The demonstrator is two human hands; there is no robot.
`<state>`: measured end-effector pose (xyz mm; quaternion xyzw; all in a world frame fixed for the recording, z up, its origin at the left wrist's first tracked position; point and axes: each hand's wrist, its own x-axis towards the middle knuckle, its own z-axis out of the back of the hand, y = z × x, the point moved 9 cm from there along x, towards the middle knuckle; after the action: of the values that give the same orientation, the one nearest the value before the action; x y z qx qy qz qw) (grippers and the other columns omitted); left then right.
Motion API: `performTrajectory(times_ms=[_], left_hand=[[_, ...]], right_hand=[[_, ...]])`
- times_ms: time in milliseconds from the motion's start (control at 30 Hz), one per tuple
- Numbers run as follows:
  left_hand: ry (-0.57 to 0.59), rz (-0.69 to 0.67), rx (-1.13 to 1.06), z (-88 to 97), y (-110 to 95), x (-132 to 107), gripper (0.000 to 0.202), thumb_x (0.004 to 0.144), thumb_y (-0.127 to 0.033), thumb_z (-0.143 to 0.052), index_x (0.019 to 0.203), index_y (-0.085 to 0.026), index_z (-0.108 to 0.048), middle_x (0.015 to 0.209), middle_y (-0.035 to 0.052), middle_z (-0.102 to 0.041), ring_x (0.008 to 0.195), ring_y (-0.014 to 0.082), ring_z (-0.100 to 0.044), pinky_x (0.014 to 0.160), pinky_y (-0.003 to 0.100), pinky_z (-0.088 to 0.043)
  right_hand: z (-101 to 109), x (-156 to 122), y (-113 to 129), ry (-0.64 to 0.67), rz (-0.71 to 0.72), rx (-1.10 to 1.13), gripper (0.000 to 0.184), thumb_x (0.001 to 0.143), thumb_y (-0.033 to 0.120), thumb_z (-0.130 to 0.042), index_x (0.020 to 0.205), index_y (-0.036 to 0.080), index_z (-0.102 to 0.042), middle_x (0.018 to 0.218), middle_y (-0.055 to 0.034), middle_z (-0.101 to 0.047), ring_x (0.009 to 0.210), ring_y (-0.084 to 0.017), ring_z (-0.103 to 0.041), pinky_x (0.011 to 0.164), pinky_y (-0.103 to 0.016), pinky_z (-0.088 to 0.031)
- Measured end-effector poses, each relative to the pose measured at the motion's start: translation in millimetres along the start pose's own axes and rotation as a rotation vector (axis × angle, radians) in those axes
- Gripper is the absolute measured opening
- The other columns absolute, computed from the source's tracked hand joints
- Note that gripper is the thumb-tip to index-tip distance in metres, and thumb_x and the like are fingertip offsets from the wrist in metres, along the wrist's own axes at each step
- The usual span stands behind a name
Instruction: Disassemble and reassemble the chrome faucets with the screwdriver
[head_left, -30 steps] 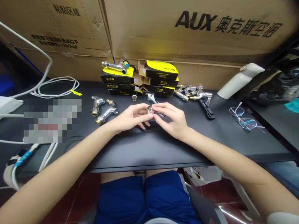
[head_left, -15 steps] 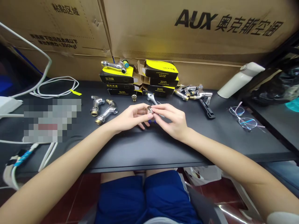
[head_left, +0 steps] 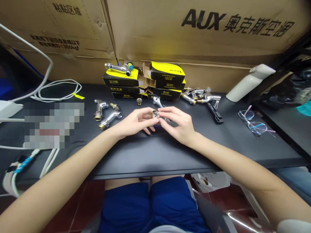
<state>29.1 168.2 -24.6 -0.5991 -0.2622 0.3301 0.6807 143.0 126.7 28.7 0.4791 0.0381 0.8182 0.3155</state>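
Note:
My left hand [head_left: 136, 122] and my right hand [head_left: 178, 124] meet over the middle of the black table [head_left: 150, 152]. Between their fingertips sits a small round metal fitting [head_left: 155, 113]; the left thumb and fingers pinch it from the left, the right fingers pinch it from the right. A blue bit shows under the hands; I cannot make out what it is. Just behind the hands lie a chrome handle piece [head_left: 157, 101] and a small brass nut [head_left: 139, 101].
Two chrome tap bodies [head_left: 108, 116] lie to the left. Stacked yellow-and-black boxes [head_left: 145, 81] carry a tap [head_left: 119, 68]. More taps [head_left: 200, 95], a black tool [head_left: 215, 114], glasses [head_left: 254, 123], a white bottle [head_left: 250, 82], white cables [head_left: 58, 89], cardboard cartons [head_left: 170, 29] behind.
The fingers of both hands shift slightly around the small fitting; the hands stay in the same place. Nothing else has moved.

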Motion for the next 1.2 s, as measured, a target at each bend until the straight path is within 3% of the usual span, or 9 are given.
performTrajectory(times_ms=[500, 600, 700, 767, 933, 1067, 1200], left_hand=[[0.001, 0.003, -0.017, -1.1, -0.5, -0.6, 0.037, 0.081, -0.045, -0.071, 0.104, -0.017, -0.06, 0.09, 0.0037, -0.068, 0.077, 0.0162, -0.067, 0.064, 0.027, -0.059], [-0.001, 0.0, -0.019, -0.6, -1.0, -0.7, 0.037, 0.083, -0.045, -0.069, 0.105, -0.017, -0.06, 0.091, 0.0038, -0.068, 0.077, 0.0161, -0.067, 0.063, 0.027, -0.059], [-0.019, 0.003, -0.011, 1.4, -1.2, -1.1, 0.037, 0.085, -0.046, -0.066, 0.107, -0.018, -0.059, 0.094, 0.0047, -0.069, 0.077, 0.0162, -0.068, 0.062, 0.027, -0.059], [-0.033, 0.004, -0.004, 2.8, -1.7, -1.7, 0.036, 0.085, -0.046, -0.066, 0.106, -0.018, -0.059, 0.096, 0.0054, -0.069, 0.077, 0.0158, -0.069, 0.062, 0.027, -0.059], [-0.047, 0.005, 0.005, 3.6, -3.2, -2.7, 0.034, 0.085, -0.045, -0.067, 0.103, -0.017, -0.059, 0.097, 0.0063, -0.071, 0.076, 0.0153, -0.068, 0.062, 0.026, -0.059], [-0.063, -0.002, 0.002, 4.5, -4.1, -3.0, 0.034, 0.085, -0.046, -0.066, 0.103, -0.018, -0.06, 0.095, 0.0055, -0.07, 0.076, 0.0157, -0.069, 0.061, 0.027, -0.059], [-0.074, -0.007, -0.002, 5.6, -3.4, -2.6, 0.035, 0.083, -0.047, -0.067, 0.1, -0.018, -0.059, 0.095, 0.0059, -0.07, 0.076, 0.0165, -0.069, 0.061, 0.027, -0.059]], right_hand=[[-6.2, -1.2, -5.2, 0.089, -0.032, 0.016, 0.017, 0.092, 0.026, -0.057, 0.105, 0.021, -0.066, 0.111, -0.0109, -0.07, 0.101, -0.02, -0.067, 0.086, -0.037, -0.059], [-4.1, -0.6, -5.6, 0.088, -0.045, 0.027, 0.023, 0.092, 0.027, -0.056, 0.113, 0.021, -0.062, 0.11, -0.0096, -0.07, 0.1, -0.02, -0.067, 0.086, -0.036, -0.058], [8.7, 2.4, -19.7, 0.005, -0.13, -0.013, 0.03, 0.093, 0.026, -0.052, 0.122, 0.019, -0.057, 0.114, -0.0103, -0.068, 0.099, -0.021, -0.066, 0.081, -0.034, -0.057], [15.7, 4.4, -37.4, -0.004, -0.222, -0.118, 0.028, 0.091, 0.026, -0.053, 0.118, 0.018, -0.059, 0.114, -0.0108, -0.066, 0.09, -0.02, -0.065, 0.071, -0.033, -0.056], [7.3, 0.8, -83.9, 0.281, -0.408, -0.427, 0.026, 0.086, 0.037, -0.062, 0.104, 0.017, -0.066, 0.102, -0.0091, -0.066, 0.066, -0.016, -0.058, 0.067, -0.034, -0.05], [-2.7, -5.4, -96.5, 0.434, -0.447, -0.476, 0.023, 0.086, 0.039, -0.063, 0.096, 0.018, -0.068, 0.094, -0.0076, -0.067, 0.077, -0.02, -0.062, 0.068, -0.032, -0.047], [-0.1, -3.9, -95.4, 0.47, -0.465, -0.503, 0.019, 0.087, 0.036, -0.062, 0.094, 0.019, -0.067, 0.094, -0.0064, -0.068, 0.082, -0.021, -0.063, 0.07, -0.031, -0.046]])
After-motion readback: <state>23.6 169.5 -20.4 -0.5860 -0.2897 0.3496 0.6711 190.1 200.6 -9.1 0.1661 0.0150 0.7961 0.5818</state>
